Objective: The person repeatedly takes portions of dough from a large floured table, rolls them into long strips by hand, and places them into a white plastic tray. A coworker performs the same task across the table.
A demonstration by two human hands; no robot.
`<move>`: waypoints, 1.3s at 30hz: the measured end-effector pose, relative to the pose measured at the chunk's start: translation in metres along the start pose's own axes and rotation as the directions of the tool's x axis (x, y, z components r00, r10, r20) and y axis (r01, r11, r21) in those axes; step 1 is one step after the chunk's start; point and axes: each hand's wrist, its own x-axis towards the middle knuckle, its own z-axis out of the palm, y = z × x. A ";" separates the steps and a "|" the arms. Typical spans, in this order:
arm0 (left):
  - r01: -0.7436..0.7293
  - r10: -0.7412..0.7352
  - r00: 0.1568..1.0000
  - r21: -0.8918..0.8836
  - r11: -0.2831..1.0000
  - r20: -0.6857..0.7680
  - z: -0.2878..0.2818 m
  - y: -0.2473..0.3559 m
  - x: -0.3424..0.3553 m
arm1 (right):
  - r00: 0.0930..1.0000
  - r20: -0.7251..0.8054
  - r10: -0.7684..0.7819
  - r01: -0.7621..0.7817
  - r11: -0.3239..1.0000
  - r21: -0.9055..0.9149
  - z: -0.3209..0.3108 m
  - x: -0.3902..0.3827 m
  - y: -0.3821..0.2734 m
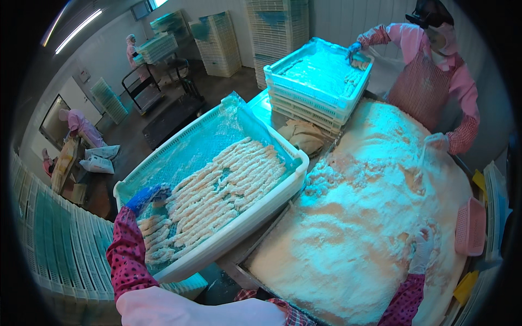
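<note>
My left hand (148, 198), in a blue glove dusted with crumbs, is over the left side of a large white tray (239, 239) lined with a blue-green sheet. Its fingers are pressed together at the end of a breaded strip. Rows of pale breaded strips (223, 185) lie side by side in the tray, with a gap near the hand. To the right, my right hand (421, 251), in a whitish glove, rests low on a wide heap of breadcrumbs (337, 250). Its fingers are curled, and what they hold, if anything, is hidden.
Across the crumbs a co-worker (429, 81) reaches into a stacked tray (321, 70) with one hand and the crumbs with the other. A pink basket (470, 227) stands at the right edge. Tray stacks (65, 244) rise at left; a dark cart (174, 122) stands behind.
</note>
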 end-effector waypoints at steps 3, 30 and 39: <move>-0.231 0.229 0.973 -0.044 0.972 -0.044 -0.012 -0.035 -0.015 | 0.929 0.225 -0.293 0.330 0.932 -0.149 0.023 -0.031 -0.029; -0.378 0.498 0.634 -0.325 0.867 0.591 0.532 0.054 -0.034 | 0.989 0.097 -0.114 0.144 0.901 -0.409 0.060 -0.175 0.031; 0.441 0.312 0.563 -0.597 0.670 0.765 0.511 -0.003 -0.050 | 0.805 0.314 -0.503 0.575 0.532 -0.622 0.111 -0.158 -0.010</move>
